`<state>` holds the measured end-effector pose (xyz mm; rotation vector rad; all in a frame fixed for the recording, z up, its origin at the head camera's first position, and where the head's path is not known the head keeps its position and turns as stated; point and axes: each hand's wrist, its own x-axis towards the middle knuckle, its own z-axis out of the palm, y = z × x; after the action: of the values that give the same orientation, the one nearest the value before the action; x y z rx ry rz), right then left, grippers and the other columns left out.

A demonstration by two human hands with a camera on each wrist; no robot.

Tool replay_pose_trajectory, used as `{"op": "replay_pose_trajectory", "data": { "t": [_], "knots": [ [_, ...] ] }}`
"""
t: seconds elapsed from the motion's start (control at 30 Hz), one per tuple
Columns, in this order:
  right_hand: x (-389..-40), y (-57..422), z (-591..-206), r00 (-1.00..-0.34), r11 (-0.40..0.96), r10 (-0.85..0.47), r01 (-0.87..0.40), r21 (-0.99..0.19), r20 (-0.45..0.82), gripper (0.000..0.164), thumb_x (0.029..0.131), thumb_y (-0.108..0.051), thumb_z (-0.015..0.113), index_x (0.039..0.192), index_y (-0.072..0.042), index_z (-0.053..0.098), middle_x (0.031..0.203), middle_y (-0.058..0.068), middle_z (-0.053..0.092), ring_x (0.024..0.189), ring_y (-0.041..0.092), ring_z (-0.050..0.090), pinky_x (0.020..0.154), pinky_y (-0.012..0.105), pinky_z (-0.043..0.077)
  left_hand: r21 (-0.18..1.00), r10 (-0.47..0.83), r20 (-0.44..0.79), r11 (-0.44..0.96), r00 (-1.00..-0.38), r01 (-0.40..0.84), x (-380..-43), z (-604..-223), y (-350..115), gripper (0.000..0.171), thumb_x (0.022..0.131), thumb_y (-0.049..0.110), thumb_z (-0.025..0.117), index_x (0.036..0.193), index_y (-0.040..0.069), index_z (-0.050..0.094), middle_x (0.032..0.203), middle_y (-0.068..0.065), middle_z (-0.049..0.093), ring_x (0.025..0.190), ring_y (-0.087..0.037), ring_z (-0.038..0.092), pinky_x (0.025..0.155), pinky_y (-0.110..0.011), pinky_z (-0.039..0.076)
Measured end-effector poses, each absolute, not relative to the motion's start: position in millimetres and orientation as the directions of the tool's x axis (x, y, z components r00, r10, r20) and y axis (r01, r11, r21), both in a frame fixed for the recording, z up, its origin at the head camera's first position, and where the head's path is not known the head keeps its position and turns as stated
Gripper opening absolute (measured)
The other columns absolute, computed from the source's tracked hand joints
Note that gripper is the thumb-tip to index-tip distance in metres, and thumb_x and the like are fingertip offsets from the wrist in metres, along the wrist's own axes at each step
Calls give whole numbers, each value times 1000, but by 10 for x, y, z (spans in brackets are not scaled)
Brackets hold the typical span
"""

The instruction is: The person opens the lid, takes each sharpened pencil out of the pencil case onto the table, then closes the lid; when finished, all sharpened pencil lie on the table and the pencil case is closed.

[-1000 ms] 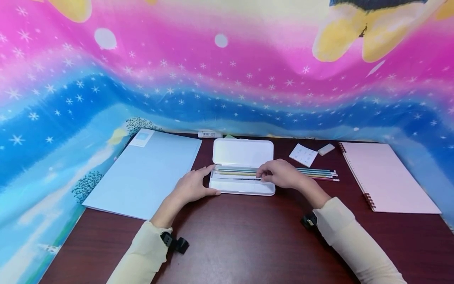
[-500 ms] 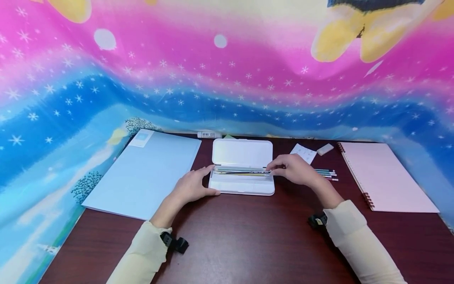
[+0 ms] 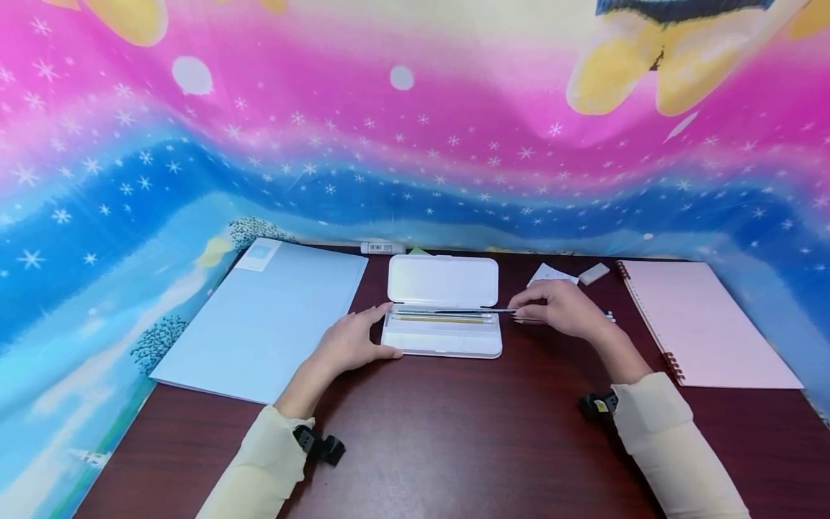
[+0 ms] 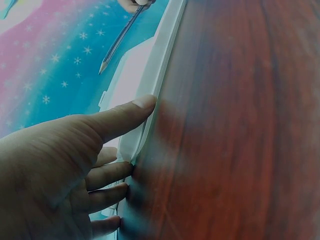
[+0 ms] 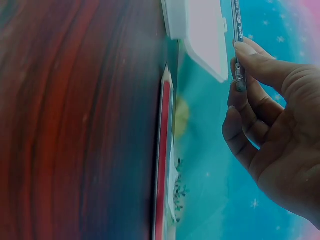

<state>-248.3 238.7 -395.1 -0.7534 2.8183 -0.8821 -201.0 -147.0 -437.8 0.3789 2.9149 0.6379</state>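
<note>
A white pencil case (image 3: 447, 346) lies with its lid (image 3: 444, 280) raised in the middle of the table. My left hand (image 3: 346, 340) holds its left end, thumb on the front edge and fingers along the end wall. Between thumb and fingertips, my right hand (image 3: 563, 306) pinches a dark pencil (image 5: 238, 32) by its blunt end. In the left wrist view this pencil (image 4: 120, 42) points its sharpened tip toward the case, above it. Several pencils (image 3: 447, 319) lie inside the case. A red pencil (image 5: 162, 150) lies on the table under my right hand, with others mostly hidden there.
A light blue folder (image 3: 285, 317) lies at the left, a pink spiral notebook (image 3: 713, 324) at the right. Behind my right hand are a white paper (image 3: 545, 274) and an eraser (image 3: 594, 274). A white tube (image 3: 382, 248) stands at the back by the patterned cloth (image 3: 389, 158).
My right hand has moved right from over the case, carrying the dark pencil, and now hangs above the pencils on the table. My left hand has stayed on the case.
</note>
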Motion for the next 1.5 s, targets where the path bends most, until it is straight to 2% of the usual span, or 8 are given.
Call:
{"op": "replay_pose_trajectory", "data": {
  "t": [0.17, 0.47, 0.8, 0.97, 1.1, 1.17, 1.33, 1.5],
  "knots": [
    [-2450, 2516, -4012, -882, 731, -463, -437, -525, 88, 16, 93, -13, 74, 103, -22, 82, 96, -4, 75, 86, 15, 61, 78, 33, 51, 437, 272, -79, 874, -959, 212, -1978, -4417, -1468, 95, 79, 53, 82, 157, 19, 40, 156, -14, 49, 141, -37, 49, 114, -56, 41],
    [-2427, 2764, -4170, -887, 746, -453, -433, -506, 91, 17, 94, -17, 73, 103, -28, 82, 100, -6, 77, 95, 14, 67, 83, 37, 55, 437, 258, -90, 878, -962, 195, -1864, -4495, -1518, 95, 79, 53, 83, 157, 18, 41, 155, -11, 51, 138, -37, 52, 110, -57, 45],
    [-2328, 3150, -4192, -929, 804, -370, -329, -495, 17, 16, 96, -21, 71, 107, -23, 82, 103, -1, 76, 95, 16, 66, 82, 33, 54, 451, 261, -95, 872, -961, 192, -1842, -4551, -1509, 95, 79, 53, 83, 157, 18, 41, 155, -12, 50, 140, -36, 50, 115, -56, 40],
    [-2275, 3314, -4168, -934, 812, -358, -314, -492, 6, 14, 96, -23, 72, 105, -24, 82, 103, 0, 77, 92, 4, 65, 80, 24, 53, 444, 274, -115, 874, -955, 197, -1883, -4533, -1510, 96, 80, 54, 82, 158, 17, 39, 156, -12, 48, 141, -36, 49, 116, -56, 40],
    [-2318, 3439, -4091, -939, 826, -338, -325, -461, 57, 12, 95, -25, 72, 101, -26, 82, 101, 0, 77, 88, -3, 62, 78, 19, 49, 434, 284, -78, 873, -956, 224, -2033, -4421, -1481, 96, 80, 54, 81, 158, 18, 38, 157, -11, 48, 142, -36, 48, 115, -56, 40],
    [-2339, 3489, -4050, -951, 843, -303, -296, -448, 58, 12, 95, -24, 72, 100, -27, 82, 102, 0, 77, 89, -1, 62, 79, 21, 48, 429, 289, -54, 871, -956, 239, -2101, -4365, -1465, 96, 80, 54, 81, 158, 18, 38, 157, -12, 48, 141, -37, 49, 113, -58, 41],
    [-2332, 3556, -4035, -966, 868, -255, -214, -449, -32, 13, 96, -24, 72, 103, -26, 82, 107, 5, 77, 99, 19, 65, 85, 35, 50, 426, 285, -90, 877, -954, 221, -2133, -4331, -1463, 96, 80, 54, 81, 159, 20, 37, 158, -10, 47, 141, -37, 49, 112, -57, 43],
    [-2321, 3600, -4105, -962, 868, -266, -213, -447, -58, 13, 96, -25, 71, 103, -24, 82, 108, 8, 77, 103, 28, 65, 88, 43, 49, 437, 275, -95, 875, -957, 208, -2089, -4372, -1472, 96, 80, 53, 82, 158, 20, 38, 158, -10, 47, 142, -37, 48, 114, -57, 41]
  ]
}}
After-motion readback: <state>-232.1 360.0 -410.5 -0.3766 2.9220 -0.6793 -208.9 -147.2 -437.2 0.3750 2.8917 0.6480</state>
